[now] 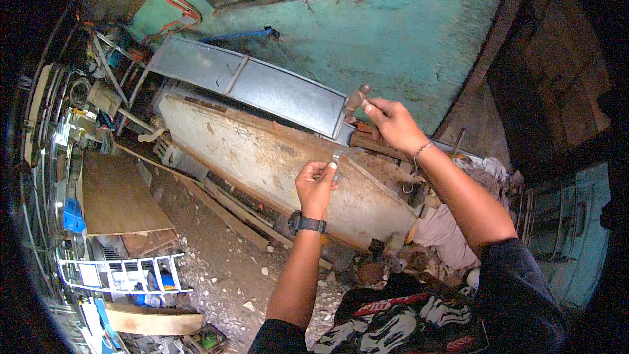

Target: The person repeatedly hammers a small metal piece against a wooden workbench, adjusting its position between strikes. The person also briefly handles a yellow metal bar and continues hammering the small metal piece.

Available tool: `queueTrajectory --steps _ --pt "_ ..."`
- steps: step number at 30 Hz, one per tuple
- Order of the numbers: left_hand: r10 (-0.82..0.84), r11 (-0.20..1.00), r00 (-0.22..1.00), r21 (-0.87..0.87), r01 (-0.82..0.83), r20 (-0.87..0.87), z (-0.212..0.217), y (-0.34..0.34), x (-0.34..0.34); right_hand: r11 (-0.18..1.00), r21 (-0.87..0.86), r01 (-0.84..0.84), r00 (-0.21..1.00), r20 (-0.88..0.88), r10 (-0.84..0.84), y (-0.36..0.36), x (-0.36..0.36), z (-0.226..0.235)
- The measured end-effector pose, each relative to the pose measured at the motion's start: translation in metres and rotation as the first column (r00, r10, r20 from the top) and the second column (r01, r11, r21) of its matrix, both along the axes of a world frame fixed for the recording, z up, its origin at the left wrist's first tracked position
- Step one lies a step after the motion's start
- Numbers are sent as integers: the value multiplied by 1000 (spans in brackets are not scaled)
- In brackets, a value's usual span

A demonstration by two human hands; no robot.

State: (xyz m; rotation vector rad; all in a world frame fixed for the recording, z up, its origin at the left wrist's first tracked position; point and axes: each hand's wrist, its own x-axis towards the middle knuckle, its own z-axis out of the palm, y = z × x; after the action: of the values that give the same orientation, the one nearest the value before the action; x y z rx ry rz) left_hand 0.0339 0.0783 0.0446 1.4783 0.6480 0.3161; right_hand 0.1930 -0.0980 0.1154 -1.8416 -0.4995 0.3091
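My right hand (396,126) is closed round a hammer, whose rounded metal head (356,100) shows past the thumb. Most of its handle is hidden by the hand. Lower and to the left, my left hand (316,187) pinches a small curved metal piece (337,156) upright between thumb and fingers; its exact kind is unclear. Both hands are above a long, worn whitish panel (242,147) with rusty brown edges. Behind the panel is a long grey sheet-metal piece (282,94) with a raised rim, its right end close to the hammer head.
A turquoise wall (419,33) rises behind. Reddish bricks (370,141) and crumpled cloth (449,233) lie to the right. At left are a plywood board (121,193), a white metal rack (124,274) and a curved wooden piece (154,320). Rubble (249,305) litters the floor.
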Motion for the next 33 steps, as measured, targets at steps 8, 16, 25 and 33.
queueTrajectory --steps 8,16,25,33 --pt "-106 986 994 -134 99 -42 15 11 -7 988 141 56 998 -46 -50 14 0 16" --pt "-221 964 975 156 216 17 0 3 -12 975 168 144 974 -197 -110 10 -14 14" --pt "-170 983 979 88 160 115 14 2 -16 969 183 165 963 -243 -118 4 -27 7" --pt "-179 984 956 24 178 232 87 3 -40 939 339 55 855 -502 131 1 -53 26"
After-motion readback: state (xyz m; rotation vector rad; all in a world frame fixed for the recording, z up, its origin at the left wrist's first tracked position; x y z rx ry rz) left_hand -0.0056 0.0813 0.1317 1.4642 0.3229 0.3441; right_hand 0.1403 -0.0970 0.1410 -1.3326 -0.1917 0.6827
